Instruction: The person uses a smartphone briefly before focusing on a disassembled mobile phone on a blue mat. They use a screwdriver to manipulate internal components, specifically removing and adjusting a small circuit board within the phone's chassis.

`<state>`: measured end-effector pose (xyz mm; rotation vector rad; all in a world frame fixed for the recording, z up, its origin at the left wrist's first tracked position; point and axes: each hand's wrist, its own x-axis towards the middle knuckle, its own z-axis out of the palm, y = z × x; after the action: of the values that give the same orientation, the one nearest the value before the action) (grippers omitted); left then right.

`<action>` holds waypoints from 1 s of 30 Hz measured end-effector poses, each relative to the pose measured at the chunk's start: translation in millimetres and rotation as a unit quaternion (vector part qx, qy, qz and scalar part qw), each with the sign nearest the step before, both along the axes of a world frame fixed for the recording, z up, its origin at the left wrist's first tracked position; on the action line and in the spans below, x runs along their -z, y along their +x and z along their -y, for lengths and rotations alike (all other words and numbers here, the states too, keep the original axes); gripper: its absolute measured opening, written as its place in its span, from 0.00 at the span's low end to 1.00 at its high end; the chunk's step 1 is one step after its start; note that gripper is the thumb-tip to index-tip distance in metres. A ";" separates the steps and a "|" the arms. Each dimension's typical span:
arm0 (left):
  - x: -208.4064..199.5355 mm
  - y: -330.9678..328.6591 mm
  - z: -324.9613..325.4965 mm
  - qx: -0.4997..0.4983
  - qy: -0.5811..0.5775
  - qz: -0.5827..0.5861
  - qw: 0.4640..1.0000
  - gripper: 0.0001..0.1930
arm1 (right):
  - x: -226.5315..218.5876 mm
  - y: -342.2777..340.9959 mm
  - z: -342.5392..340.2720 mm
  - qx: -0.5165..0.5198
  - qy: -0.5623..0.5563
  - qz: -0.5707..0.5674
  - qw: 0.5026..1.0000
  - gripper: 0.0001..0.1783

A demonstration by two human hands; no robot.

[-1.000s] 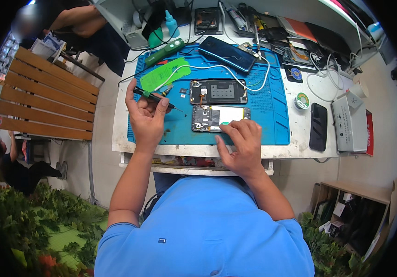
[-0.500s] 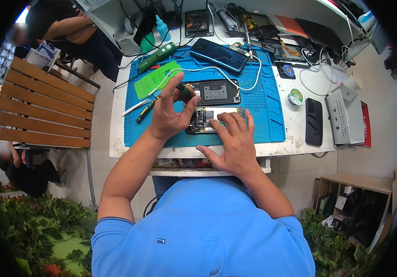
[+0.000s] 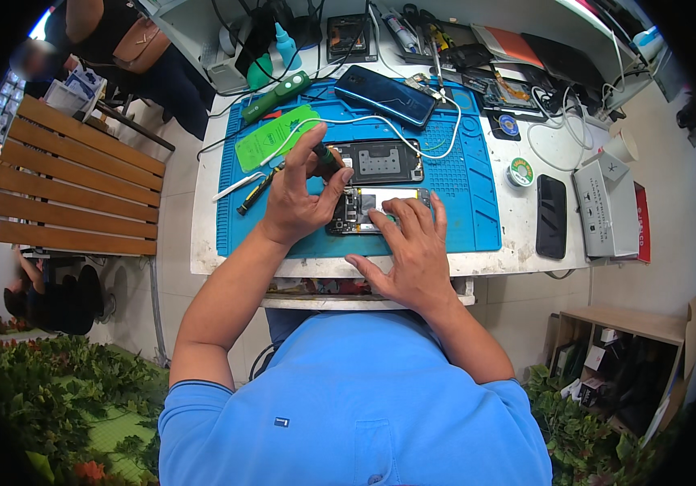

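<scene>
Between thumb and fingers my left hand (image 3: pixel 295 206) grips a screwdriver (image 3: pixel 326 155) with a dark green handle; its tip is hidden behind the hand. An opened phone (image 3: pixel 354 212) with its insides showing lies under that hand. Over the phone's right part spreads my right hand (image 3: pixel 417 259), open, fingertips touching the phone and thumb apart at its near side. Just beyond lies a dark phone back panel (image 3: pixel 378 162). Both parts rest on a blue work mat (image 3: pixel 473 223).
A white cable (image 3: pixel 380 120) curves across the mat near a dark blue phone (image 3: pixel 384 95). Left are a green card (image 3: pixel 275 139), a green handheld tool (image 3: pixel 277 97) and a yellow-black screwdriver (image 3: pixel 252 198). Right are a solder spool (image 3: pixel 520 172), black phone (image 3: pixel 551 215) and white box (image 3: pixel 607 206).
Both hands and the opened phone stay nearly where they were. At the upper left, a standing person has shifted, and a brown bag now shows at their side.
</scene>
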<state>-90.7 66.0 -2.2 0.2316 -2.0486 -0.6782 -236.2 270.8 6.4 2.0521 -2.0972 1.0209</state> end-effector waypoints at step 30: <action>-47.3 2.7 -3.6 0.068 -0.006 0.126 0.990 0.32 | 2.2 -2.2 -1.2 -0.008 -0.001 0.000 1.000 0.37</action>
<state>-88.0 69.5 45.1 0.1795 -2.3267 -0.7504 -238.4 272.1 4.1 2.0715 -2.0815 1.0264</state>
